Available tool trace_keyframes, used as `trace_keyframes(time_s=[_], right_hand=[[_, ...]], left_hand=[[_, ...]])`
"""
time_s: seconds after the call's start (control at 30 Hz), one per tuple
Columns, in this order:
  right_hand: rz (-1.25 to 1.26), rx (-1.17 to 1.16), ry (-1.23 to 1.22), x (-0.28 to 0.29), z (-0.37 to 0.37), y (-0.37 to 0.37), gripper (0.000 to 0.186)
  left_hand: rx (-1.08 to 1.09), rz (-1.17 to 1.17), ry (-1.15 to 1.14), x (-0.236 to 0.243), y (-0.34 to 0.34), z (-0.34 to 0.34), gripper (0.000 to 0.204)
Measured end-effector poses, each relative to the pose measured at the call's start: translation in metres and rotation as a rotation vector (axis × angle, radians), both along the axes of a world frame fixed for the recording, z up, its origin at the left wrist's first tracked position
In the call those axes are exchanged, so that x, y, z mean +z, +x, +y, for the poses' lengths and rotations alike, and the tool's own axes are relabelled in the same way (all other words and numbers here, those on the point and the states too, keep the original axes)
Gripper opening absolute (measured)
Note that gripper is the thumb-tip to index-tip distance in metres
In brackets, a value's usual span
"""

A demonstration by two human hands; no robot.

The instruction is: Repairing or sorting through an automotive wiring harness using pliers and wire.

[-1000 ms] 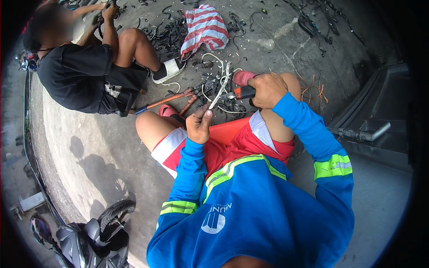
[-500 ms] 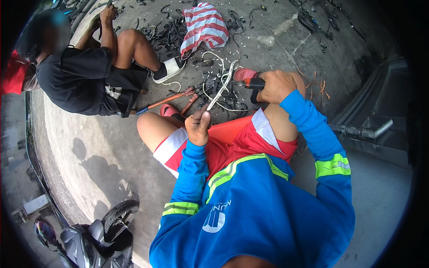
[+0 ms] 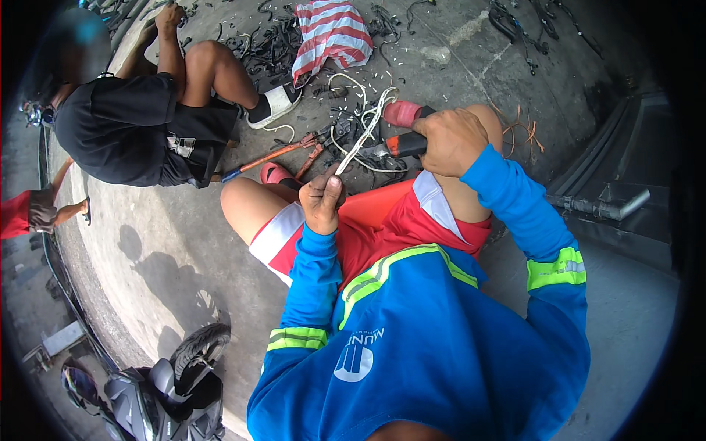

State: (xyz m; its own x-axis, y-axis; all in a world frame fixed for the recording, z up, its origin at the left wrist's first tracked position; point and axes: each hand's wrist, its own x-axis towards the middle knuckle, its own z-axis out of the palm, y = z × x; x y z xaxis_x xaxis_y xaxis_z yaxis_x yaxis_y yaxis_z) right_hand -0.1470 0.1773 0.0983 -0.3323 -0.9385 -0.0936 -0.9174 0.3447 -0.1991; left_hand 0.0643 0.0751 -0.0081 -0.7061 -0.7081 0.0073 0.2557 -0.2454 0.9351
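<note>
Just left of frame centre, your left hand (image 3: 322,200) pinches the thin white cable (image 3: 360,136), fingers closed around its lower end. Up and right, your right hand (image 3: 450,140) grips the orange-and-black-handled cutting tool (image 3: 393,147), fist closed.

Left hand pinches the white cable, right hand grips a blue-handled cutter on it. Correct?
Not quite. In the head view the right hand grips a cutter with an orange and black handle, not blue. The left hand does pinch the white cable.
</note>
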Motion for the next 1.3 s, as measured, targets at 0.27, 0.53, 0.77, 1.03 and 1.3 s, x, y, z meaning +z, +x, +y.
trace_keyframes(time_s=[0.27, 0.53, 0.77, 1.03, 1.3], right_hand=[[-0.020, 0.000, 0.051, 0.001, -0.003, 0.000, 0.027], [-0.007, -0.024, 0.051, 0.001, 0.000, 0.001, 0.020], [0.020, 0.019, 0.085, 0.005, -0.004, -0.018, 0.021], [0.115, -0.116, 0.192, -0.013, -0.045, -0.012, 0.021], [-0.340, -0.254, -0.180, -0.179, -0.018, -0.068, 0.026]], left_hand=[[-0.039, 0.003, 0.010, 0.002, 0.005, -0.001, 0.035], [-0.030, -0.024, -0.060, -0.002, 0.007, 0.003, 0.033], [-0.067, -0.060, -0.092, 0.006, -0.007, -0.002, 0.033], [-0.108, -0.115, -0.349, 0.005, 0.003, -0.003, 0.030], [0.077, -0.168, -0.154, -0.021, -0.009, -0.002, 0.029]])
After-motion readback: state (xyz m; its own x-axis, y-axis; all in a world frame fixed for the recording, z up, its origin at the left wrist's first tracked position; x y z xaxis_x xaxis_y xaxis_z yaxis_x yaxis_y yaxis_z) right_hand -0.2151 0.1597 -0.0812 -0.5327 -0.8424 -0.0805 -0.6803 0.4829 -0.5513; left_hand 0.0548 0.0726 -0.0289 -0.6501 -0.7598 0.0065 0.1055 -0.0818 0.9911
